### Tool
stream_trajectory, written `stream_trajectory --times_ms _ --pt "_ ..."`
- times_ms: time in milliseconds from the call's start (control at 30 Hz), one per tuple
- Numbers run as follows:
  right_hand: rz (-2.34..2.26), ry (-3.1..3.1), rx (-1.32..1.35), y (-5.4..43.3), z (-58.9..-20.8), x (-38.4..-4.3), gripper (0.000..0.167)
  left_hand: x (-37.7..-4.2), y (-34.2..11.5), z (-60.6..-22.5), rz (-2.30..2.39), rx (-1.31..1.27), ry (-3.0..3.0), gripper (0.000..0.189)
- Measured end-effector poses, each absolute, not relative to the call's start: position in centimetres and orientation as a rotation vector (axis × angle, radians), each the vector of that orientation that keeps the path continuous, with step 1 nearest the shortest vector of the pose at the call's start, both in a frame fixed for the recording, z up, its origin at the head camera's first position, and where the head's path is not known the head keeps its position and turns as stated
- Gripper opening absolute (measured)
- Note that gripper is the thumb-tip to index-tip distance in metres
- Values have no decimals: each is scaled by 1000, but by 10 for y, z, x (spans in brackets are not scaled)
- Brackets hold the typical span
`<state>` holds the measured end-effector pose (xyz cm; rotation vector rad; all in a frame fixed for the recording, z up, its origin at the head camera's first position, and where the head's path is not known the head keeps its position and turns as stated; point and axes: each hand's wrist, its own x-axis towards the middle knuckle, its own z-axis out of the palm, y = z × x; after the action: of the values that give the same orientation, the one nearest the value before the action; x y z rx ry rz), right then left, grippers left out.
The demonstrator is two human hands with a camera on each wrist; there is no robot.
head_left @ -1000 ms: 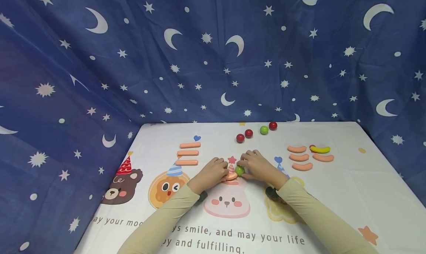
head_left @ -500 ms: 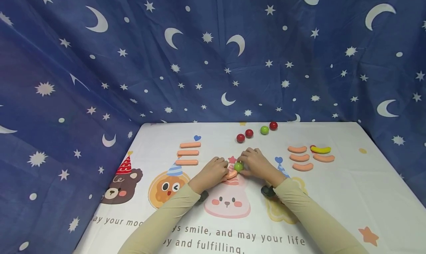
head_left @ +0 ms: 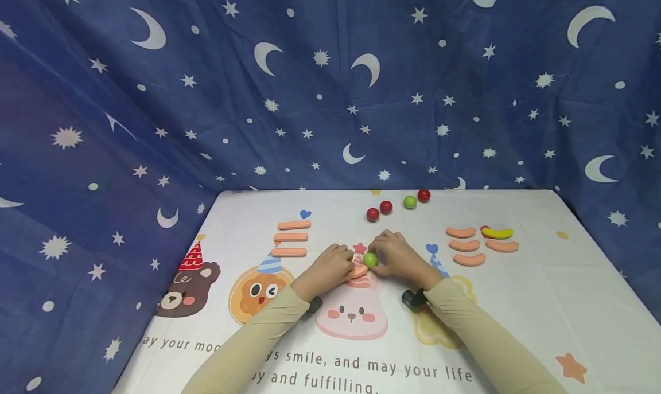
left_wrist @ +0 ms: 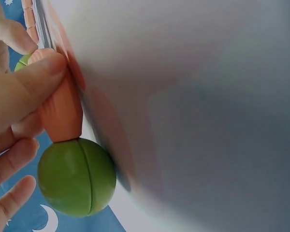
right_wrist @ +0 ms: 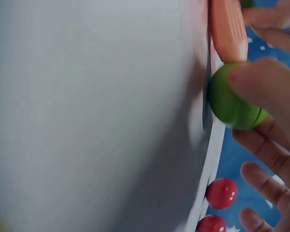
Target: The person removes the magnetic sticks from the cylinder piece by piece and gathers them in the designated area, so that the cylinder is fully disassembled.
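Near the middle of the table, my left hand (head_left: 330, 269) pinches an orange sausage-shaped piece (left_wrist: 67, 106) with ridges along its side. My right hand (head_left: 397, 257) holds a green ball (right_wrist: 237, 99) between thumb and fingers. The ball has a thin seam line and touches the end of the sausage-shaped piece in both wrist views. Another bit of green (left_wrist: 22, 62) shows behind the left fingers, at the piece's other end; the left hand hides it in the head view. Both hands are low over the white cloth.
Three straight orange sausages (head_left: 290, 237) lie at back left. Several curved orange ones (head_left: 465, 245) and a yellow curved piece (head_left: 497, 233) lie at right. Red balls (head_left: 386, 207) and another green ball (head_left: 410, 202) stand along the back. A blue starry curtain (head_left: 330, 96) rises behind the table.
The green ball and my right hand have shifted slightly left and back, toward the end of the sausage-shaped piece, which has tilted a little. The left hand has stayed nearly still.
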<state>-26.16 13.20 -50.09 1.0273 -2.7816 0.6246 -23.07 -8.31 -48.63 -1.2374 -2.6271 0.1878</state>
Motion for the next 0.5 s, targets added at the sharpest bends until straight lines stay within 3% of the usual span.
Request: stream_trajectory --times_ms 500 --pt "411 -2797 857 131 -495 -265 36 -231 -82 -485 220 -1251 -2596 10"
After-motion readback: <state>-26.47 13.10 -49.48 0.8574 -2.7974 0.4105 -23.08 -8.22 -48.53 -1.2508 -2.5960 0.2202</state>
